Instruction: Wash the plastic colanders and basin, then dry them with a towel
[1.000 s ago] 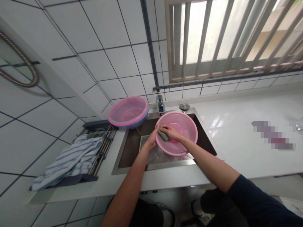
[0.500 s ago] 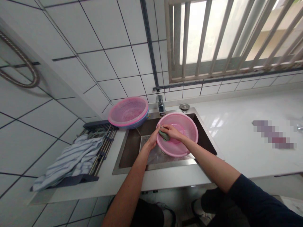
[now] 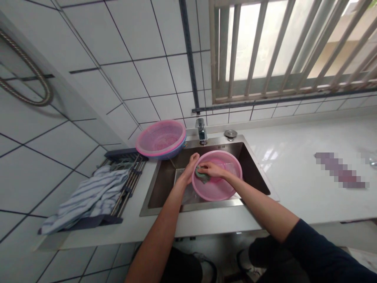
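A pink plastic colander (image 3: 218, 194) sits in the steel sink (image 3: 253, 169), a little tilted, with small holes showing in its wall. My left hand (image 3: 190, 168) is closed at its left rim, steadying it from outside; part of the grip is hidden. My right hand (image 3: 212, 169) reaches inside the colander, its fingers pinched on a grey-green cloth (image 3: 203, 177). That cloth presses against the inner left wall.
Behind the sink stand a faucet (image 3: 202, 131) and a metal drain strainer (image 3: 230, 134). Stacked pink and blue basins (image 3: 161, 137) rest at the sink's back left corner. A striped towel (image 3: 91, 194) lies over a rack on the left. A blurred purple item (image 3: 338, 169) is on the right counter.
The colander has shifted slightly toward me and left, and its tilt has changed. My left fingers sit higher past the rim. The cloth, still in my right hand, has moved slightly down.
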Motion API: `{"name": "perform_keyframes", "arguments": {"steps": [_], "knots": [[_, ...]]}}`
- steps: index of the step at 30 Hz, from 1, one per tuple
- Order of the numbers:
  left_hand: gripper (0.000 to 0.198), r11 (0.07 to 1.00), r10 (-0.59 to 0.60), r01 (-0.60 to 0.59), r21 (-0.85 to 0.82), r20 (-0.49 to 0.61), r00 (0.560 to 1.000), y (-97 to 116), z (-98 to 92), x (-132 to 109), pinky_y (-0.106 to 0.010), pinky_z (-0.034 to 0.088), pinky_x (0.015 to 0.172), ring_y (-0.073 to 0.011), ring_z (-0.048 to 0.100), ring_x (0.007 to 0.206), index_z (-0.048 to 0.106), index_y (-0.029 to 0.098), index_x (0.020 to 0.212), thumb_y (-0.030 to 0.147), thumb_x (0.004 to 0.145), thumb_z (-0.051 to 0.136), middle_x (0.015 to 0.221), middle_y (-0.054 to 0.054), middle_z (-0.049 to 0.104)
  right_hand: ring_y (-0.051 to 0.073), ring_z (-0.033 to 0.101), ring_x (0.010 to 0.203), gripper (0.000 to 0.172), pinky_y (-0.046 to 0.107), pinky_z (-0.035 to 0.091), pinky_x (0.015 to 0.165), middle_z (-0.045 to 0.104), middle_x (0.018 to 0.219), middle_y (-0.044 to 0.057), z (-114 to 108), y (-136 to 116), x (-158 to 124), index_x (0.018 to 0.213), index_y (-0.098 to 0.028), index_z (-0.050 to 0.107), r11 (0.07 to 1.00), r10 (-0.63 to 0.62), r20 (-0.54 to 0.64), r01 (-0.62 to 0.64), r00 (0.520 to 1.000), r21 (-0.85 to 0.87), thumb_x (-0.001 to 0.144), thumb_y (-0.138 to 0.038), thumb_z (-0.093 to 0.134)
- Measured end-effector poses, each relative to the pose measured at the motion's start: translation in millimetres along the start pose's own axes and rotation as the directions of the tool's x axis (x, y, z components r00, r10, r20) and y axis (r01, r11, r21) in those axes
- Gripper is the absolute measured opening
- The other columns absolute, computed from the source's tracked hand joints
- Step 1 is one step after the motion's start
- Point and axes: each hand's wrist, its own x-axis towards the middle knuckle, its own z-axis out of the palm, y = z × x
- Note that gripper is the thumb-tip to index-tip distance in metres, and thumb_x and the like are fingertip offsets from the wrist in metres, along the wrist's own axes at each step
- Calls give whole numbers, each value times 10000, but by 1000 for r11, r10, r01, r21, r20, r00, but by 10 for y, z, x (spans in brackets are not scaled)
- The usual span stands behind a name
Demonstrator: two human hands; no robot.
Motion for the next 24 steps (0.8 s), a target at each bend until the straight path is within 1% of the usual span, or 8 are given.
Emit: {"name": "perform_keyframes", "arguments": {"steps": [3,7,10,14,16,19,21,24], "knots": [[502,997,-79,77,33,82,993,47,50,-61,-352,573,1064,-267,733,1232,701,225,1379,547,994,697,1299,-116,777,145,508,654,448,283,430,638,644,734,26,61,-12,-12,765,-175,664,1000,-10,11,10,1000,25,853,-612,717],[624,969,-248,243,48,157,956,81,87,-100,-438,614,1007,-328,793,1067,780,89,1195,656,1015,593,1070,-202,822,143,478,641,479,283,402,622,602,710,19,32,-77,-23,734,-183,628,998,-49,-75,51,996,22,874,-637,689],[564,982,-186,186,13,83,979,63,109,-75,-414,596,1045,-294,801,1041,789,96,1183,613,1009,646,1072,-182,829,158,508,695,465,276,405,645,625,761,30,-92,-93,-2,767,-179,643,997,-81,-247,83,966,-1,882,-630,663],[547,993,-118,119,-11,46,992,19,159,-33,-407,545,1129,-289,779,1129,797,115,1213,599,1030,620,1155,-162,825,177,545,777,423,282,427,709,658,855,48,-200,-35,41,859,-174,672,992,-116,-472,126,874,-12,890,-593,631],[576,991,-135,135,-1,18,991,2,155,-26,-423,562,1109,-295,784,1114,797,117,1215,624,1037,590,1130,-160,830,166,526,743,411,279,416,689,631,827,34,-137,3,54,845,-181,652,993,-103,-411,116,906,7,894,-588,629],[647,988,-155,156,15,-57,986,-10,89,-30,-428,613,1024,-298,804,1027,797,99,1183,679,1029,556,1041,-168,835,142,454,653,447,273,375,620,556,727,-1,49,43,61,769,-197,603,998,-55,-151,60,987,34,874,-628,660],[665,988,-151,153,15,-81,985,-11,46,-36,-413,630,986,-296,809,1001,798,96,1177,695,1022,554,1024,-171,835,140,435,633,470,274,368,604,539,697,-7,127,51,65,752,-203,593,998,-31,-55,33,998,46,862,-653,677],[629,989,-148,148,-2,-50,988,-11,61,-41,-393,614,1020,-291,800,1063,796,101,1194,665,1030,569,1090,-172,832,162,490,691,451,283,413,649,595,755,12,36,35,69,801,-206,620,997,-44,-211,56,977,54,865,-649,675]]}}
